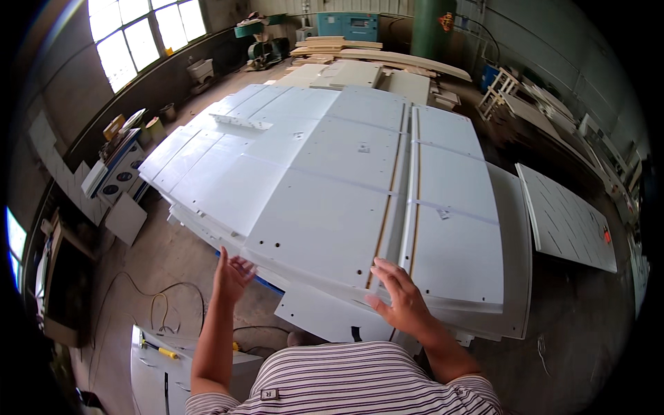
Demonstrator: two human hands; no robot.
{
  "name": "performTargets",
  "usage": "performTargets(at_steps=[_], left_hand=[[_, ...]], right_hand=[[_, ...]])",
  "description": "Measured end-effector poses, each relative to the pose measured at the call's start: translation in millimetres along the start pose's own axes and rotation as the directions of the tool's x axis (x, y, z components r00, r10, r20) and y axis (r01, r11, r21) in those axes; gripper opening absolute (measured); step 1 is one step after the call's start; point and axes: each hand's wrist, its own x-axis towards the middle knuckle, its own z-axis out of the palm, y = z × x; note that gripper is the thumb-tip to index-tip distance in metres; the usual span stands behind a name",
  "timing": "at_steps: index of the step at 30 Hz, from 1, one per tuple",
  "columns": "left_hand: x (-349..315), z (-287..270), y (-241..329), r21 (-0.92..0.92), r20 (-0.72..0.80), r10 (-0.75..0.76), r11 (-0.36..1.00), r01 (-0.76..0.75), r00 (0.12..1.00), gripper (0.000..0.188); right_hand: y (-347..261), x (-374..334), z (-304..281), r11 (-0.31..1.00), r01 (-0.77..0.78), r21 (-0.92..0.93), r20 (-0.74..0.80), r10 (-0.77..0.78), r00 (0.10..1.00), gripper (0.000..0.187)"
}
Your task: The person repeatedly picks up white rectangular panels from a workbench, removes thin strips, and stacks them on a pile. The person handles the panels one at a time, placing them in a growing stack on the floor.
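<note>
A broad stack of white panels (318, 207) lies in front of me, with drilled holes along the edges and clear tape across the top. My left hand (235, 275) is raised just off the near left edge, fingers apart and nothing in it. At the near edge, by a long panel with a brown-lined groove (391, 197), is my right hand (398, 297). Its fingers are spread and hold nothing; whether the fingertips touch the panel I cannot tell. To the right lies a narrower white panel (453, 200), also edged with a brown strip.
A slotted white board (567, 218) lies at the right. Below left, a white panel (155, 380) carries a yellow-handled tool (166, 353), with cables (162, 308) on the floor nearby. Timber boards (339, 47) are piled at the back, and a cabinet (121, 176) stands left.
</note>
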Motion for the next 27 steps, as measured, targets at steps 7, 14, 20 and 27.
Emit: performTargets(at_steps=[7, 14, 20, 27], left_hand=[[87.9, -67.2, 89.0, 0.420, -0.325, 0.429, 0.864, -0.278, 0.843, 0.041], [101.6, 78.6, 73.5, 0.647, 0.580, 0.370, 0.333, -0.686, 0.726, 0.046], [184.2, 163.5, 64.5, 0.625, 0.593, 0.050, 0.600, -0.499, 0.804, 0.080], [205.9, 221.0, 47.2, 0.588, 0.602, 0.065, 0.638, -0.496, 0.796, 0.092]], right_hand=[[-29.3, 48.8, 71.4, 0.955, 0.152, -0.253, 0.308, -0.069, 0.949, 0.082], [-34.6, 91.7, 93.3, 0.877, 0.101, -0.470, 0.393, 0.105, 0.913, 0.095], [-42.7, 90.7, 91.0, 0.859, 0.109, -0.500, 0.426, 0.135, 0.894, 0.099], [-28.6, 85.7, 86.4, 0.853, 0.080, -0.515, 0.348, 0.122, 0.930, 0.093]])
